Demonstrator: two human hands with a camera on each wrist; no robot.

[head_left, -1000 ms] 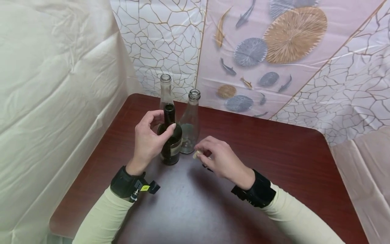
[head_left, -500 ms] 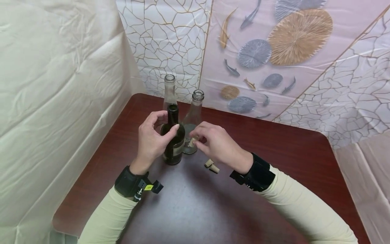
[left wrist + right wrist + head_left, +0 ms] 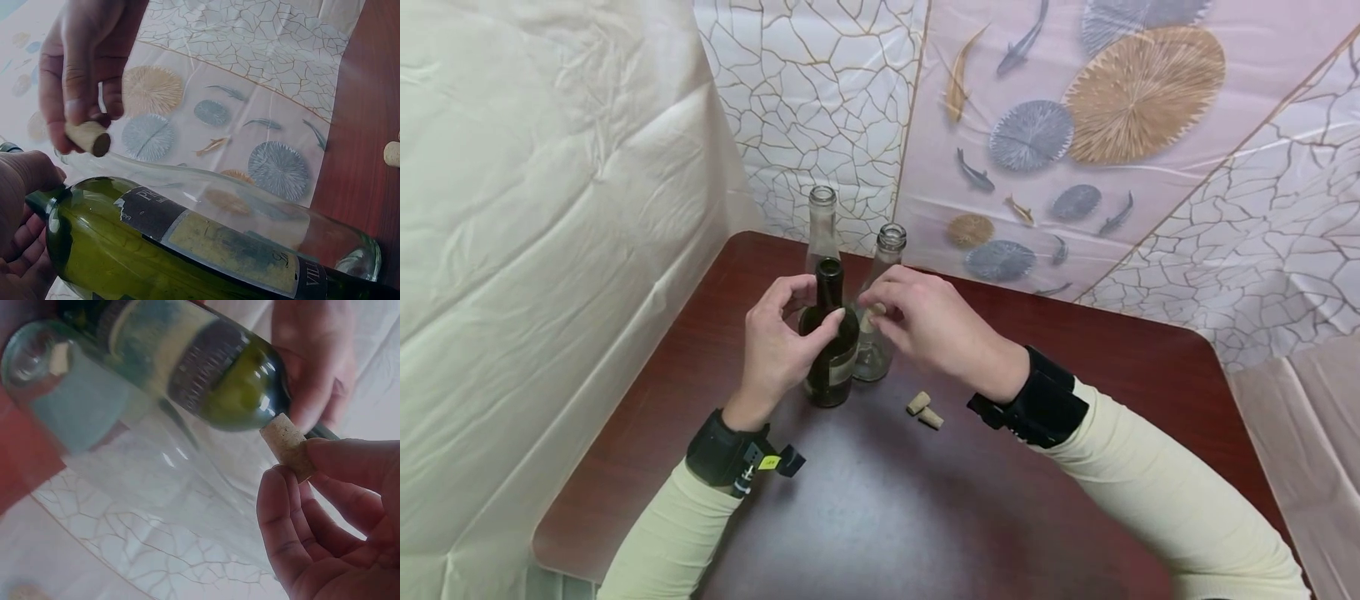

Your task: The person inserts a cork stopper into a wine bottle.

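Observation:
A green wine bottle (image 3: pixel 833 346) stands upright on the table, its mouth uncovered. My left hand (image 3: pixel 775 337) holds it at the neck and shoulder, thumb in front and fingers behind. Thumb and fingertips of my right hand (image 3: pixel 936 321) pinch a cork (image 3: pixel 287 447), raised off the table near the bottle's shoulder and apart from its mouth. The left wrist view shows the cork (image 3: pixel 90 137) with one end face bared. Behind the green bottle, a clear glass bottle (image 3: pixel 871 362) is partly hidden by my right hand.
Another clear bottle (image 3: pixel 822 225) stands farther back, mostly covered by the green one. Two corks, one (image 3: pixel 917 403) touching or close to the other (image 3: pixel 932 417), lie on the dark red table (image 3: pixel 1075 375). Patterned sheets (image 3: pixel 820 100) hang along the table's back and sides.
My right hand has lifted the cork from near the table up toward the green bottle's shoulder, uncovering two corks on the table. My left hand keeps its hold.

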